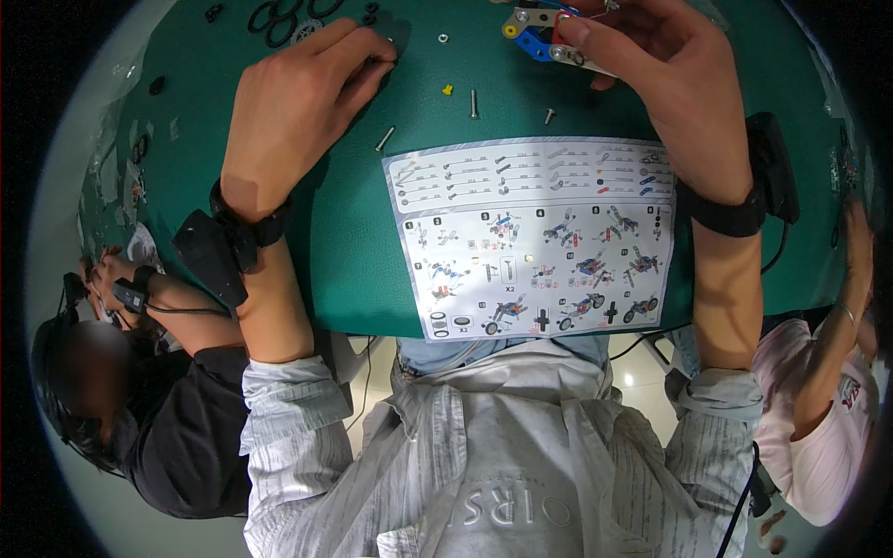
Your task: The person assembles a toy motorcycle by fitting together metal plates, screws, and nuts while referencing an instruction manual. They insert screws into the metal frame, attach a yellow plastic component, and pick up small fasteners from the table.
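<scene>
My right hand (684, 79) grips a partly built toy model (532, 45) at the far right of the table. Blue, red and silver perforated strips make up the model, with a yellow round piece at one corner. Further left, my left hand (296, 107) is low over the table, thumb and fingertips pressed together; whatever they pinch is too small to make out. Between the hands lie a nut (443, 38), a small yellow piece (448, 90), a long screw (474, 104) and a short screw (550, 116). Another screw (385, 139) lies below my left hand.
A printed instruction sheet (530, 200) lies on the green table (358, 270) near its front edge. Black rubber rings (279, 23) and a grey wheel piece sit beyond my left hand. Other people sit at left and right, one in a black sleeve (195, 437).
</scene>
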A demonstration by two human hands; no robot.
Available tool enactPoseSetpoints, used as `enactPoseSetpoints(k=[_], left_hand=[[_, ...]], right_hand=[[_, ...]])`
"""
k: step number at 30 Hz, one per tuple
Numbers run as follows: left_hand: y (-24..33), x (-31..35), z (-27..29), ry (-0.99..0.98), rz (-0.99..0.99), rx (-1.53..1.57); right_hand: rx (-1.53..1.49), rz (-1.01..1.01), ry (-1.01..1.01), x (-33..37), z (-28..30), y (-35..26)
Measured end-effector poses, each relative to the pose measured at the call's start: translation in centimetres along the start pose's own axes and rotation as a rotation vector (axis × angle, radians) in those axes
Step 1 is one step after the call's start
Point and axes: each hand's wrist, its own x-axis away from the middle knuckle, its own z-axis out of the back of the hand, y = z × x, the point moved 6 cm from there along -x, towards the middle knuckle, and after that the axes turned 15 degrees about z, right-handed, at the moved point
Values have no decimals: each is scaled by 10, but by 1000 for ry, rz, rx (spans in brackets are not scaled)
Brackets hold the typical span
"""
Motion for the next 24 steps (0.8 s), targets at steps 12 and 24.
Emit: enactPoseSetpoints(k=[12,24], left_hand=[[-1,-2,0,7,-12,1],[0,-2,1,13,-11,-4]], right_hand=[[-6,31,7,-1,1,5],[1,35,8,-1,1,6]])
